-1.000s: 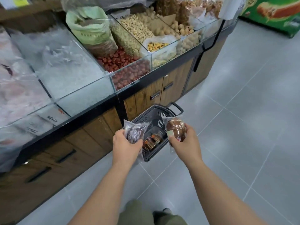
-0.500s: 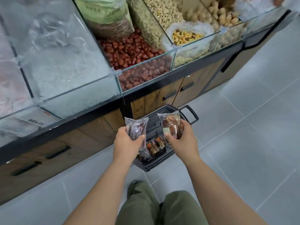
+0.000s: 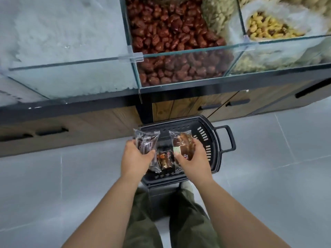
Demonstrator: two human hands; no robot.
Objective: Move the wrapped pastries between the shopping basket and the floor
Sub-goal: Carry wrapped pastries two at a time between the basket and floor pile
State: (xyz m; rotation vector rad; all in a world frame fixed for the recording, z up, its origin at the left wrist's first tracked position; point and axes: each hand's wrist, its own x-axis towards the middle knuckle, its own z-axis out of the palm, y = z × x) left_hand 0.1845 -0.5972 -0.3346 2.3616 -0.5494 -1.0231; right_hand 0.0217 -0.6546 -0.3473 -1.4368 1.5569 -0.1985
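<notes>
A black shopping basket [image 3: 213,140] stands on the grey tiled floor [image 3: 268,167] in front of the cabinet. My left hand [image 3: 136,159] grips a clear-wrapped dark pastry [image 3: 146,142] over the basket's left side. A clear-wrapped brown pastry [image 3: 182,143] is held in my right hand [image 3: 194,158] over the basket's middle. Between my hands, a small dark-wrapped pastry [image 3: 165,159] lies inside the basket. Both held pastries sit low, at about rim level.
A glass-fronted bulk food counter [image 3: 179,54] with red dates [image 3: 170,33], white granules and nuts overhangs wooden cabinet doors [image 3: 223,106] just behind the basket. My legs in green trousers [image 3: 188,221] are below the basket. Grey floor tiles spread left and right.
My view tilted down and moved closer to the counter. Both hands lowered with their pastries toward the basket, which now lies directly beneath them.
</notes>
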